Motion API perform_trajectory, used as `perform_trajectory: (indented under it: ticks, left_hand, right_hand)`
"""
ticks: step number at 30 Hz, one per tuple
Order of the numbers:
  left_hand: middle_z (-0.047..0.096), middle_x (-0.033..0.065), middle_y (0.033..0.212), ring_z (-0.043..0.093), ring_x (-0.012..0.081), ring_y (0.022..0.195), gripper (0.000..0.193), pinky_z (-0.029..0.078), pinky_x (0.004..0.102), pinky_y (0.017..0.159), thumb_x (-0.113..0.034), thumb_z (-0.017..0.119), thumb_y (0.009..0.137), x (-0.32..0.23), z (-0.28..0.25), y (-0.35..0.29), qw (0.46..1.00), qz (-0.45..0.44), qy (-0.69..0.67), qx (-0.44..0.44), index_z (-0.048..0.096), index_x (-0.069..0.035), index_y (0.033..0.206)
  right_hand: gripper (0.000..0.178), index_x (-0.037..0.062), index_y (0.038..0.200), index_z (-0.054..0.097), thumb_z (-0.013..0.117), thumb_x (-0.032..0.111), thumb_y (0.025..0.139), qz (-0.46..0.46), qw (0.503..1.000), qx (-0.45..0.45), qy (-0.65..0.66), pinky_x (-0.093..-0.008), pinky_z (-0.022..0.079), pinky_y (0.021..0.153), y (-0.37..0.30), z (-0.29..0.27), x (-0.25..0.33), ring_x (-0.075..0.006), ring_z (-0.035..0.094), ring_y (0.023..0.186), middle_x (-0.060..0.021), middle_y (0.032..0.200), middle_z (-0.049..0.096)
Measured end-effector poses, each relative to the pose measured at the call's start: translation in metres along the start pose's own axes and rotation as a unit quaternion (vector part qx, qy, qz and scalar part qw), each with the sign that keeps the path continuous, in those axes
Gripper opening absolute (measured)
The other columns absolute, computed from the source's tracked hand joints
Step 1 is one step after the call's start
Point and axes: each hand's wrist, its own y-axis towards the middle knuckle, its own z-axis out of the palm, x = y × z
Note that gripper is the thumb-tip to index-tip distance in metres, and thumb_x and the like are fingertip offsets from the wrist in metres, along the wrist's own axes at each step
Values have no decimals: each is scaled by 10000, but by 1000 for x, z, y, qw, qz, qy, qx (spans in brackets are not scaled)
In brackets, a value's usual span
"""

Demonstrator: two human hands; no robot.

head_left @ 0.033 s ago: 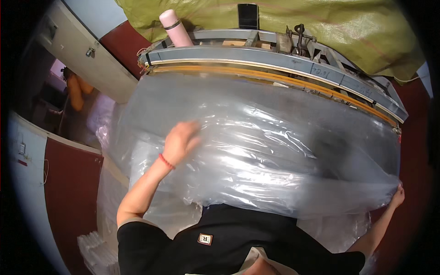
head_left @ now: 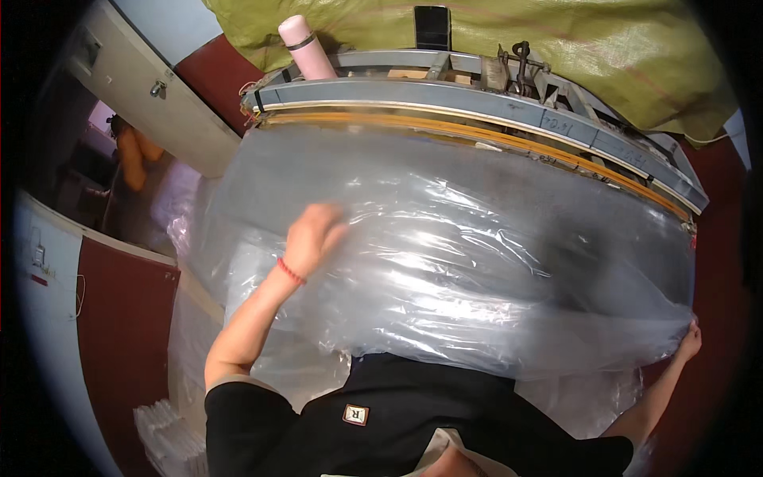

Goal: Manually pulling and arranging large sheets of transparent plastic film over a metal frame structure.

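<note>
A wide, clear plastic sheet [head_left: 445, 270] spreads in front of me, creased and shiny across its middle. My left hand [head_left: 312, 238], with a red bead bracelet at the wrist, is over the left part of the sheet. Its fingers are loosely bent, apart from the thumb and somewhat blurred; I see nothing held. Whether it touches the plastic, I cannot tell. Far to the right, my right hand [head_left: 690, 340] is closed on the near right corner of the sheet, which draws taut toward it.
Beyond the sheet runs a long grey metal frame [head_left: 358, 94] with an orange strip [head_left: 445, 127]. A pink bottle [head_left: 308, 49] and a dark phone [head_left: 432, 29] are at the back by a yellow-green tarp [head_left: 620, 56]. Stacked clear plastic [head_left: 168, 433] lies low left, near a door [head_left: 151, 95].
My left hand has shifted very slightly up and its fingers look a little less blurred. My right hand keeps its hold on the plastic sheet.
</note>
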Motion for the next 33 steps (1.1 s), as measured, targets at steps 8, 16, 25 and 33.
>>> perform_trajectory:
  ticks: [8, 16, 25, 33]
  left_hand:
    - [486, 106, 1094, 463, 308, 960, 325, 405, 363, 832, -233, 530, 795, 87, 26, 86, 990, -9, 116, -76, 513, -106, 1094]
    - [472, 127, 1180, 510, 303, 995, 471, 426, 345, 813, -477, 466, 791, 76, 27, 127, 989, -114, 96, 24, 527, -152, 1128]
    - [550, 96, 895, 555, 266, 798, 497, 462, 342, 656, -518, 611, 650, 32, 30, 136, 971, -160, 133, -119, 603, -49, 816]
    - [543, 58, 815, 510, 223, 827, 326, 402, 355, 653, -346, 666, 640, 42, 47, 144, 957, -28, 191, -218, 578, -73, 795]
  right_hand:
    - [332, 0, 923, 614, 580, 297, 779, 46, 997, -19, 57, -267, 415, 709, -6, 2, 0, -142, 532, 757, -68, 851, 612]
    - [347, 6, 911, 614, 593, 325, 775, 34, 993, -5, 114, -251, 414, 693, -4, 9, -18, -117, 524, 741, -36, 828, 606]
    - [397, 5, 941, 609, 584, 364, 773, 20, 982, -18, 186, -251, 410, 732, -9, -3, -28, -127, 531, 795, -44, 872, 603]
    - [445, 6, 994, 593, 580, 390, 768, 73, 986, -21, 148, -268, 411, 775, -25, -28, -30, -159, 538, 873, -63, 949, 596]
